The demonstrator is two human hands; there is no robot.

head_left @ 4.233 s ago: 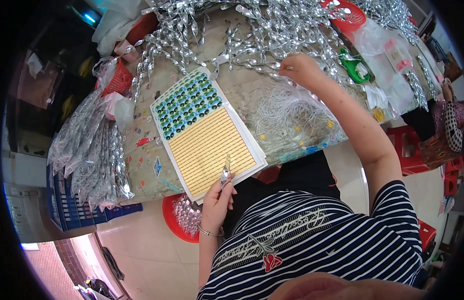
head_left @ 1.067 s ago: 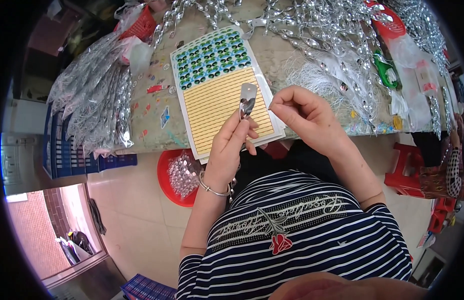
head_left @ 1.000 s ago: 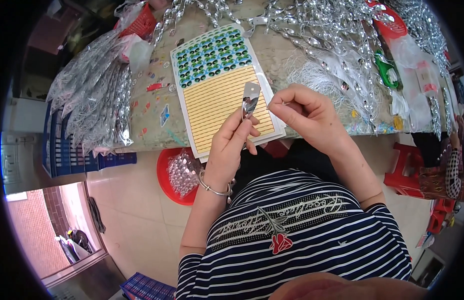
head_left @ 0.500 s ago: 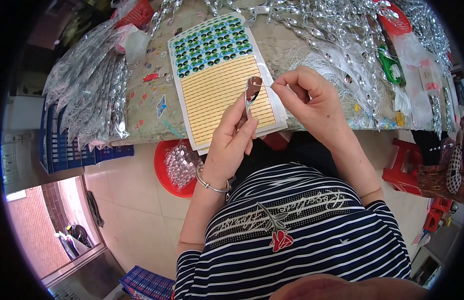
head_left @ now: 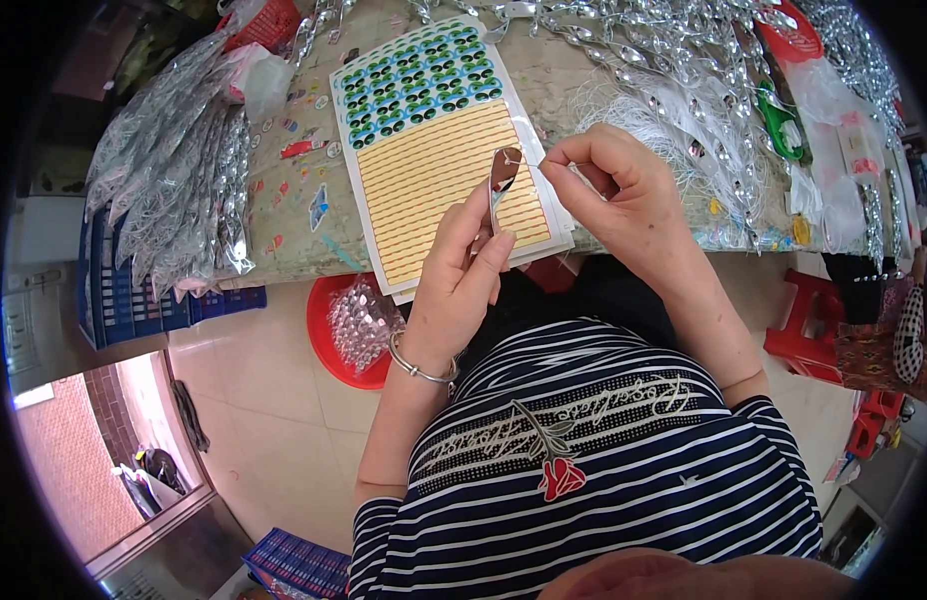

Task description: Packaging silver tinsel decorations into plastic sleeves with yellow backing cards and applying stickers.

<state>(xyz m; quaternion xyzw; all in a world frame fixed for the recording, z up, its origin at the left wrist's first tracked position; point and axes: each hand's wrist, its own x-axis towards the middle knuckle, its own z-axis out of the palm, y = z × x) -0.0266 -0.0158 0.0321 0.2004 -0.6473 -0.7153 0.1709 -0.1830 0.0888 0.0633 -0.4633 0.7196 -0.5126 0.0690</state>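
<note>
My left hand (head_left: 464,258) is closed on a shiny silver twisted strip (head_left: 504,175), held upright above the sheets. At the strip's rounded top end is a small hole with a thin white string (head_left: 526,163) through it. The fingertips of my right hand (head_left: 619,190) pinch that string and draw it out to the right of the strip. Below both hands lies a stack of printed sheets (head_left: 444,190), with green and blue oval stickers at the far end and yellow rows with red lines nearer me.
Bundles of bagged silver strips (head_left: 184,170) lie at the left of the table. Loose white strings (head_left: 624,100) and silver spirals (head_left: 684,60) cover the right. A red basin (head_left: 324,325) with a bag of silver pieces is under the front edge; a red stool (head_left: 809,325) stands right.
My right hand still pinches the string, which now shows stretched between strip and fingertips. Both hands have shifted only slightly.
</note>
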